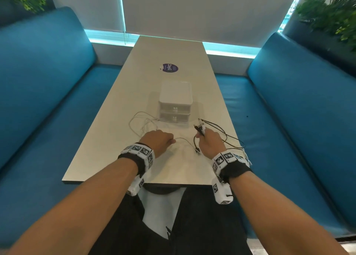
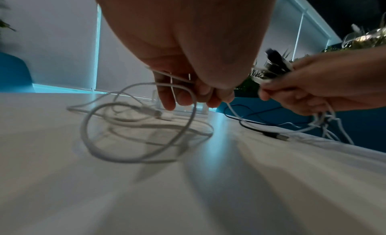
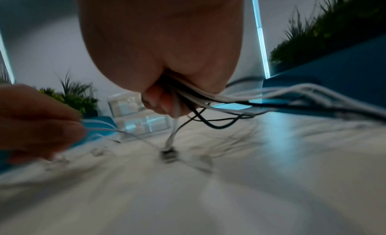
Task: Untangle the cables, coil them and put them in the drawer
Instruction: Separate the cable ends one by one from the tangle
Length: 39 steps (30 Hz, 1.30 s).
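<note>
Untangling in progress: left hand (image 1: pixel 157 141) pinches the white cable (image 2: pixel 133 123), right hand (image 1: pixel 210 142) grips the mixed cable bundle (image 3: pixel 208 96); next, draw the white one free.

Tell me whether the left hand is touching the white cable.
Touching. The left wrist view shows the left hand with fingertips pinching the white cable, whose loops run down onto the table.
</note>
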Motion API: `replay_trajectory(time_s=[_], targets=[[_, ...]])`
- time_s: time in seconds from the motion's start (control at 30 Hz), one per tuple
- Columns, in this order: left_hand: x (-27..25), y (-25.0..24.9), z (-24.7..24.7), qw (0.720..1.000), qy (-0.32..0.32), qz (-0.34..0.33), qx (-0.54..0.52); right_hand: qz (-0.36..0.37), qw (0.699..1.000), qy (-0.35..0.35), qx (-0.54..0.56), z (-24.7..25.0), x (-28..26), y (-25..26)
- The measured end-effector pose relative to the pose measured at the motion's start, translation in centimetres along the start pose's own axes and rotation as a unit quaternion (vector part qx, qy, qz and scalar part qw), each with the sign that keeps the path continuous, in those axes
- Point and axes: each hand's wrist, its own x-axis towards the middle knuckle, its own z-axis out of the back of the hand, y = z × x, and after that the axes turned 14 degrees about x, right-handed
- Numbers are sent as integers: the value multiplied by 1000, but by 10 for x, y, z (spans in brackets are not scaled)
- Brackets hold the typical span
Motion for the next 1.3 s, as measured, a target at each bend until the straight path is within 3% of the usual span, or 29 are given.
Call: replay_trajectory(time_s=[0.17,0.27,0.47,0.53,0.77,1.0,1.13,1.3], targets=[[6,-33,6,998,8,-21,63,-11,985,55,165,-14,-9,34],[6,-35,10,998,22,-21,56,27,989,74,126,-22,-10,39],[-2,-17,2,986,3,17,-167,14,990,121,68,-29,-5,29],[-3,-14,3,982,4,23,-187,23,991,123,46,-32,-5,26],[-3,6,-5,991,36,-7,-128,-10,993,56,-101,-12,-1,0],[2,9,-5,999,-6,-13,-46,-44,981,-24,-185,10,-1,-16],[-4,5,-9,1000,-3,-23,-16,-54,989,-42,-132,5,-3,-18],[2,-15,-16,1000,-1,-15,1,31,998,-45,-23,-11,-3,-1]])
